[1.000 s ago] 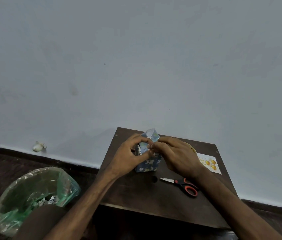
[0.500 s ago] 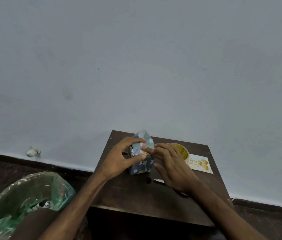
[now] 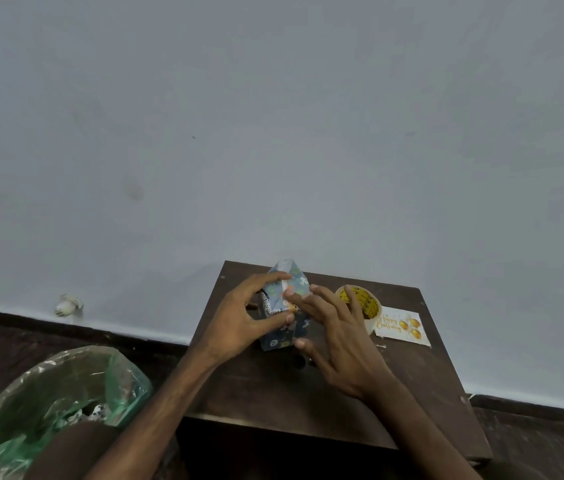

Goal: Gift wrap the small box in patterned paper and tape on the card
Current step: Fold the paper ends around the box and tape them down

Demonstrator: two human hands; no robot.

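Note:
The small box [image 3: 282, 336], wrapped in blue patterned paper, stands upright near the middle of the dark wooden table [image 3: 412, 382]. Its top paper flap [image 3: 291, 271] points upward. My left hand [image 3: 239, 327] grips the box from the left, thumb on the front and fingers over the upper fold. My right hand [image 3: 336, 341] has straight, spread fingers, and its fingertips press the paper on the box's upper right side. A tape roll [image 3: 363, 301] with yellow print sits right of the box, and the white birthday card [image 3: 401, 327] lies flat beside it.
A bin [image 3: 48, 403] lined with a green plastic bag stands on the floor to the left of the table. The pale wall rises directly behind the table. A small white object [image 3: 67, 304] lies at the wall's base on the left.
My right hand has opened from a pinch at the top fold into spread fingers pressing the paper. It now covers the scissors. The tape roll has come into sight.

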